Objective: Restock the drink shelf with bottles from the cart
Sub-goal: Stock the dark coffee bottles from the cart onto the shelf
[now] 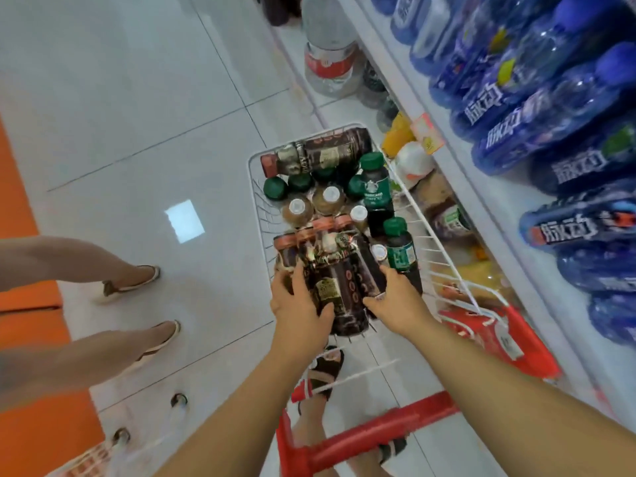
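A white wire cart (254,187) with a red handle (375,432) stands before me, filled with several bottles. My left hand (299,311) and my right hand (395,304) grip the two sides of a shrink-wrapped pack of dark brown coffee bottles (340,270) at the cart's near end. Beyond the pack stand green-capped dark bottles (373,187) and white-capped brown bottles (328,197). Another dark brown bottle (320,153) lies across the cart's far end. The drink shelf (447,139) runs along the right, its upper level packed with blue bottles (550,108).
A person's legs (113,277) in sandals stand on the tiled floor to the left of the cart. A large water jug (327,46) stands on the floor by the shelf ahead. Orange and white bottles (406,146) fill the low shelf beside the cart. An orange floor strip (20,208) runs along the left.
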`<control>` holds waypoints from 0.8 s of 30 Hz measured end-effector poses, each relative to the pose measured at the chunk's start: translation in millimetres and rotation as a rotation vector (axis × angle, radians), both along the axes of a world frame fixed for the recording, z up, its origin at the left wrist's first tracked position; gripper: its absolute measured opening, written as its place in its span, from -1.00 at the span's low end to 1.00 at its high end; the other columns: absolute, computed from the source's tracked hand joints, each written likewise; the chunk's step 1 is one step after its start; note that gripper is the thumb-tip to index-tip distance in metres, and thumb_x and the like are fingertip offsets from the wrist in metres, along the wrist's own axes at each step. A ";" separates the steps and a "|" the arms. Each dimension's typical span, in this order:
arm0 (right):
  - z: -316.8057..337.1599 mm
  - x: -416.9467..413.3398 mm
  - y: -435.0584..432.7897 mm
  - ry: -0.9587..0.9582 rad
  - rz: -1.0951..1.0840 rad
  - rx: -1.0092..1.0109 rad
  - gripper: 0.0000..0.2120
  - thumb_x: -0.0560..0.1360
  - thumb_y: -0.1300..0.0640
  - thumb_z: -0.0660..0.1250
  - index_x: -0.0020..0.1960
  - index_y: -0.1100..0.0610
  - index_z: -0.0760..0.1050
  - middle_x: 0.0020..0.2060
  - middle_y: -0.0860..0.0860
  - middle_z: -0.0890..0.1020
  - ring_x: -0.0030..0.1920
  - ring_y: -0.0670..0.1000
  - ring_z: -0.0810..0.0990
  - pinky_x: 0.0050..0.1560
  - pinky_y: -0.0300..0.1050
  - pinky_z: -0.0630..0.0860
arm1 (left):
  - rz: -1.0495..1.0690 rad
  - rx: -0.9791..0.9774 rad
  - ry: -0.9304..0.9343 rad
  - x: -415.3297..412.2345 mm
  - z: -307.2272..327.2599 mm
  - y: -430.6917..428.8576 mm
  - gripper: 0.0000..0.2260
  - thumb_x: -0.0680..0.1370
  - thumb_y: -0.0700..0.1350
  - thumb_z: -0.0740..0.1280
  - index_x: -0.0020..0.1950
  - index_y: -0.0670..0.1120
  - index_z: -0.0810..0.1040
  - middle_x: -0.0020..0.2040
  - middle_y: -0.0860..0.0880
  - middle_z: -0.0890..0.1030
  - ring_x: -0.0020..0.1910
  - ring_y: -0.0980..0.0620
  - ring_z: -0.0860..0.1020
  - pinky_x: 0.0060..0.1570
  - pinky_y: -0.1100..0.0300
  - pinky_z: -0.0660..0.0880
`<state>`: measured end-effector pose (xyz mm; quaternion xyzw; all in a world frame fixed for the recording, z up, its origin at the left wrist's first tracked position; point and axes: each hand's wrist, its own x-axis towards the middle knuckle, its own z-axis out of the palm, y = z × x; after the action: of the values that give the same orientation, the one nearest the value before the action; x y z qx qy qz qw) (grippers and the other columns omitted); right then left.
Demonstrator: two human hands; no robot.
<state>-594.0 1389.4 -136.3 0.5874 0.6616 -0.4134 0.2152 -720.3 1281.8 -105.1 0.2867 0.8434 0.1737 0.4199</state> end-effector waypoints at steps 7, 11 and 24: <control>-7.0 3.7 10.2 0.043 -0.007 -0.013 -0.37 0.37 0.04 0.45 0.36 0.12 0.29 0.11 0.10 0.58 0.08 0.14 0.56 0.10 -0.01 0.49 | 0.112 0.030 -0.016 16.0 -11.7 -3.0 -0.36 0.53 -0.08 0.33 0.51 -0.01 0.06 0.51 -0.11 -0.25 0.51 -0.08 -0.12 0.41 0.16 -0.03; 23.3 2.6 27.3 0.149 -0.133 -0.169 -0.79 0.38 0.10 0.46 -0.02 0.06 0.52 -0.15 0.02 0.63 -0.19 0.01 0.59 -0.31 -0.25 0.47 | 0.105 -0.012 0.032 18.7 -16.7 3.0 -0.53 0.52 0.06 0.33 0.39 -0.01 0.34 0.50 -0.10 -0.23 0.50 -0.11 -0.04 0.43 0.09 0.06; 86.2 44.9 30.8 0.309 -0.540 -0.364 -0.67 0.41 -0.05 0.39 0.03 0.16 0.59 -0.07 0.13 0.69 0.00 0.13 0.65 0.11 0.12 0.56 | 0.233 -0.324 0.106 41.1 -34.4 57.1 -0.41 0.40 0.30 0.33 0.32 0.02 0.42 0.44 -0.20 -0.45 0.46 -0.23 -0.32 0.40 -0.28 -0.20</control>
<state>-549.1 1420.2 -50.1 0.6236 0.4232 -0.6502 0.0966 -679.2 1338.9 -139.5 0.1245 0.9087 0.0681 0.3926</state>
